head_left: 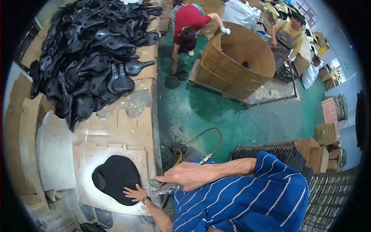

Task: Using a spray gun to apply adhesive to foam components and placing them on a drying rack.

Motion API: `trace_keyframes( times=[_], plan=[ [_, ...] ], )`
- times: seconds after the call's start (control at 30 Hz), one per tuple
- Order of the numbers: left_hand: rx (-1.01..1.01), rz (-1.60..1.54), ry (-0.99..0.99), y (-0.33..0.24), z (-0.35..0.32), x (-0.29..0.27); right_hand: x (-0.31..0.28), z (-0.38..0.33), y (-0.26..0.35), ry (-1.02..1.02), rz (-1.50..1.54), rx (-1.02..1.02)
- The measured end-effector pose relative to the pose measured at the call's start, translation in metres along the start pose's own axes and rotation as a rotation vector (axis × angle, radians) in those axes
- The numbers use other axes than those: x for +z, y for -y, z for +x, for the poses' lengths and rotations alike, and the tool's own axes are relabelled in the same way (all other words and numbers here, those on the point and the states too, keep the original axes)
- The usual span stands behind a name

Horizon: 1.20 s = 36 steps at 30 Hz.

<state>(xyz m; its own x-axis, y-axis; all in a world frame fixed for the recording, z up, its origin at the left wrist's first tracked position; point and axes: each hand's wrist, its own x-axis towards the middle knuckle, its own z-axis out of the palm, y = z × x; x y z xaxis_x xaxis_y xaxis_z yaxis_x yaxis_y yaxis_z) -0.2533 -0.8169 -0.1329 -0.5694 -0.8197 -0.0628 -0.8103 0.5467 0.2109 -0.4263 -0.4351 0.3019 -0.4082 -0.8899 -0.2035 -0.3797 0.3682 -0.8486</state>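
A flat, rounded black sheet piece [119,178] with a folded-looking left edge lies on the whitened cardboard of the bench. My left hand [136,193] rests with spread fingers on its lower right part, holding nothing. To the right of it, at the bench edge, my right hand [181,174] is wrapped round a metal spray gun [167,189]. The gun's front end faces the black piece. From the gun's rear, a metal hose fitting [205,158] leads to a yellowish air hose [219,141] that loops over the floor side.
A big heap of glossy black moulded parts [92,69] covers the bench's far end. Beyond stands a large curved cardboard bin [232,73] on a cart. A person in red [189,23] bends beside it; another person in an apron [286,38] stands right. Wire racks [328,201] flank my right.
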Motion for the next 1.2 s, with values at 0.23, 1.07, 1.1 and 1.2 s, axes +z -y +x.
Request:
trace_keyframes(
  times=[0.23,1.07,1.1,1.2],
  plan=[
    [-0.013,0.076,-0.043,-0.002,0.014,-0.014,0.032,-0.03,0.023,-0.14,0.021,-0.013],
    [-0.15,-0.75,-0.518,0.019,0.229,-0.15,0.18,0.301,-0.185,0.034,-0.257,0.05],
    [-0.024,-0.498,-0.496,0.021,0.206,-0.161,0.177,0.304,-0.176,0.095,-0.262,0.078],
    [0.018,-0.458,-0.27,-0.035,0.098,-0.129,0.167,0.296,-0.188,0.054,-0.23,0.131]
  ],
)
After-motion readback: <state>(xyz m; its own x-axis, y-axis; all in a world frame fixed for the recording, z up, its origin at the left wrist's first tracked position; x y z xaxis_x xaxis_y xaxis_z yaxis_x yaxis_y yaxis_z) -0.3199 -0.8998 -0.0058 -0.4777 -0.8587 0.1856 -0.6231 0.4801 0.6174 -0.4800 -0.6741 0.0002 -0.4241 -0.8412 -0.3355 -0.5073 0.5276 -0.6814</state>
